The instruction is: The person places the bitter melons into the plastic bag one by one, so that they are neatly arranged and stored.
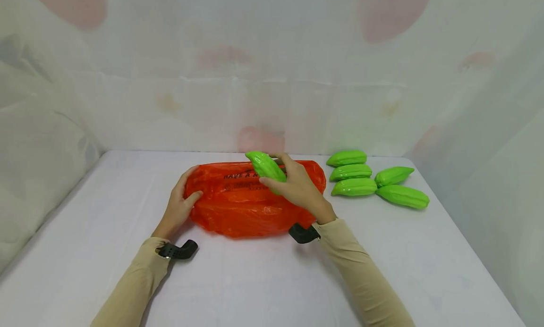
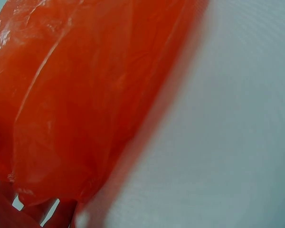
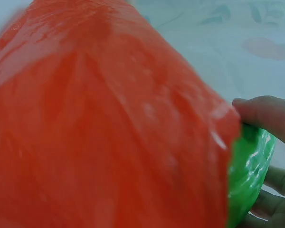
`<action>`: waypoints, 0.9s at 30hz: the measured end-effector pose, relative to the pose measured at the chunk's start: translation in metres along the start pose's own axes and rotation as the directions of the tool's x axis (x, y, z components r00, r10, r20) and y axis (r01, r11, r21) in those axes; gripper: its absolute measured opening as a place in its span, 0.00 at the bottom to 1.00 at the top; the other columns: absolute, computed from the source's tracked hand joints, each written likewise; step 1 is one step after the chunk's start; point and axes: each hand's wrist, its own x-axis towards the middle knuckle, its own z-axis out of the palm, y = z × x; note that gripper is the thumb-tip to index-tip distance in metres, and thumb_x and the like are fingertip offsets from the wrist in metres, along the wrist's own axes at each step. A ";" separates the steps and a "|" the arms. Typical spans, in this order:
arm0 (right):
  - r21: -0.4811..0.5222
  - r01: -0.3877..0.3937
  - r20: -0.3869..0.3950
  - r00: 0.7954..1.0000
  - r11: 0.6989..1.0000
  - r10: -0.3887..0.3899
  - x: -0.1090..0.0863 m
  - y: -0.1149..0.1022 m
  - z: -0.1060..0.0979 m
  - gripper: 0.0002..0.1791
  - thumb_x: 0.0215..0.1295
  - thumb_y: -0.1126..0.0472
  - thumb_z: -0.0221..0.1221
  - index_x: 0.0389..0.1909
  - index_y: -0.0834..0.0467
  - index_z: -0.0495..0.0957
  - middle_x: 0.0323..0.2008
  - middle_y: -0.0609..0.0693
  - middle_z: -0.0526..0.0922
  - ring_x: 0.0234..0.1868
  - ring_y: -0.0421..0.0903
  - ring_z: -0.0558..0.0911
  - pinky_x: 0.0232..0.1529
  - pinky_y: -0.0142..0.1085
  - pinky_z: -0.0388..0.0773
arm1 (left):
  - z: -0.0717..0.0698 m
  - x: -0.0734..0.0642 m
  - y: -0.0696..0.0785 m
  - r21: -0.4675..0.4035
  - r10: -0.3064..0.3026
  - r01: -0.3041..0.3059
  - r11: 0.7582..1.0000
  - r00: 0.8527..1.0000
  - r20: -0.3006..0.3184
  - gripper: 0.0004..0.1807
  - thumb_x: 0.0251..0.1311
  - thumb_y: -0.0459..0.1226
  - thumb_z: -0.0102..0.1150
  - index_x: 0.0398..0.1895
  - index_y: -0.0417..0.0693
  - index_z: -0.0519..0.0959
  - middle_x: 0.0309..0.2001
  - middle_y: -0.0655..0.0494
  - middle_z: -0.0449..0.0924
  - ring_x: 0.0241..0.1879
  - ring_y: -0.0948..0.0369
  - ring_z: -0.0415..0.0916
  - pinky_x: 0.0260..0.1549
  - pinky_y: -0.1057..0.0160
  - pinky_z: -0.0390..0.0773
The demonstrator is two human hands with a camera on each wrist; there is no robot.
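A red plastic bag with black print lies across the middle of the white table. At its left end is my left hand, thumb over the near side and fingers along the edge. The left wrist view shows those fingers against the red plastic. My right hand grips a glossy green ridged vegetable with a pointed tip, above the bag's right half. Seen from the right wrist, the bag covers part of the vegetable, and the thumb presses its top.
Several more green ridged vegetables lie to the right of the bag: a column of three and two beside it. White patterned cloth rises behind the table, with more cloth on the left side.
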 end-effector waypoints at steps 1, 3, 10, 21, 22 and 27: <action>0.005 -0.002 0.005 1.000 1.000 0.002 0.001 -0.001 0.002 0.35 0.63 0.49 0.64 0.68 0.53 0.64 0.59 0.51 0.77 0.52 0.50 0.79 0.45 0.40 0.81 | 0.000 0.000 0.000 0.000 -0.001 0.001 1.000 1.000 0.000 0.37 0.65 0.23 0.47 0.77 0.52 0.57 0.73 0.45 0.62 0.73 0.49 0.56 0.62 0.80 0.54; 0.009 -0.003 0.013 1.000 1.000 0.003 0.003 -0.002 0.006 0.35 0.64 0.49 0.64 0.68 0.53 0.65 0.59 0.50 0.77 0.51 0.49 0.79 0.45 0.39 0.81 | -0.001 0.000 0.000 -0.001 -0.001 0.001 1.000 1.000 0.000 0.37 0.65 0.23 0.47 0.77 0.52 0.57 0.73 0.45 0.62 0.73 0.49 0.56 0.63 0.79 0.55; -0.002 0.005 0.012 1.000 1.000 -0.005 0.007 -0.007 0.020 0.34 0.63 0.49 0.65 0.67 0.53 0.66 0.55 0.50 0.78 0.50 0.49 0.79 0.46 0.38 0.80 | -0.002 0.000 -0.001 0.008 -0.002 0.002 1.000 1.000 -0.002 0.37 0.65 0.23 0.48 0.77 0.53 0.57 0.73 0.45 0.61 0.74 0.49 0.55 0.66 0.76 0.54; 0.010 -0.047 0.059 0.997 0.999 0.046 0.011 -0.016 0.041 0.35 0.63 0.47 0.64 0.67 0.53 0.64 0.46 0.51 0.82 0.47 0.48 0.80 0.39 0.34 0.81 | -0.001 0.000 -0.001 -0.001 0.007 -0.007 1.000 1.000 0.002 0.37 0.65 0.22 0.48 0.77 0.52 0.57 0.73 0.44 0.61 0.74 0.48 0.55 0.74 0.43 0.52; 0.019 -0.049 0.070 0.996 0.999 0.047 0.012 -0.017 0.043 0.35 0.63 0.48 0.65 0.67 0.54 0.63 0.46 0.51 0.82 0.47 0.48 0.81 0.39 0.34 0.81 | -0.001 0.000 -0.001 0.000 0.007 -0.007 1.000 1.000 0.003 0.37 0.65 0.22 0.48 0.77 0.52 0.57 0.73 0.44 0.61 0.74 0.48 0.55 0.74 0.43 0.52; 0.017 -0.067 0.122 0.990 0.998 0.064 0.013 -0.019 0.047 0.36 0.64 0.48 0.64 0.69 0.55 0.62 0.51 0.52 0.80 0.51 0.48 0.80 0.42 0.34 0.82 | 0.000 0.001 -0.002 0.002 0.012 -0.012 1.000 1.000 0.004 0.37 0.64 0.22 0.48 0.77 0.51 0.57 0.73 0.43 0.61 0.74 0.47 0.54 0.72 0.37 0.50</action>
